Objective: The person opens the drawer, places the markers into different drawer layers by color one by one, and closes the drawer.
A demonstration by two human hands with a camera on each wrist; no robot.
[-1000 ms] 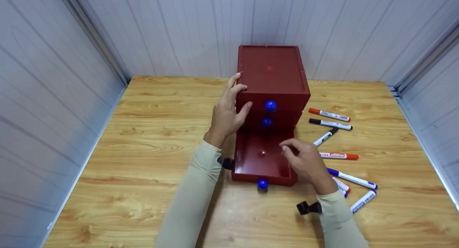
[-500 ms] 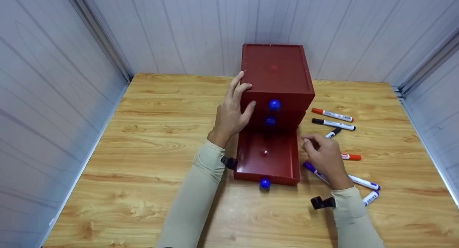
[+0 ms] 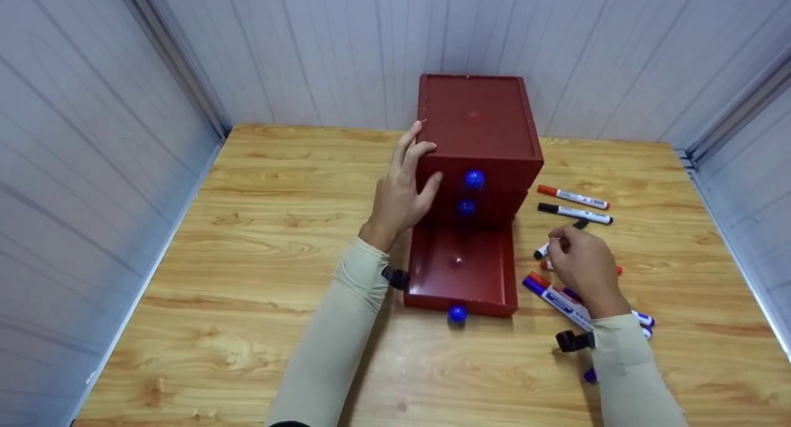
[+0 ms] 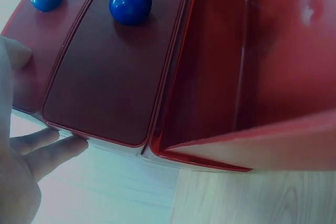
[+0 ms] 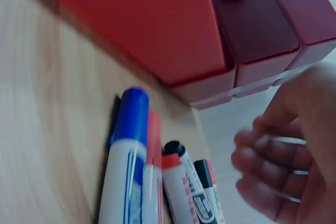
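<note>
A red drawer cabinet with blue ball knobs stands near the back wall. Its bottom drawer is pulled out, and I see nothing lying in it. My left hand holds the cabinet's upper left corner, thumb on the front face and fingers along the side and top edge. To the right of the drawer, my right hand hovers over the markers with loosely curled fingers and nothing in it. Beneath it lie a blue-capped marker, a red-capped one beside it, and a black-capped marker, partly hidden in the head view.
Farther back on the right lie a red-capped marker and a black-capped marker. Wood-grain table surrounds the cabinet. Pale panel walls stand at the back and both sides.
My right hand has moved from over the open drawer rightward to above the markers. The blue-capped and red-capped markers beside the drawer have come into sight. My left hand stays on the cabinet.
</note>
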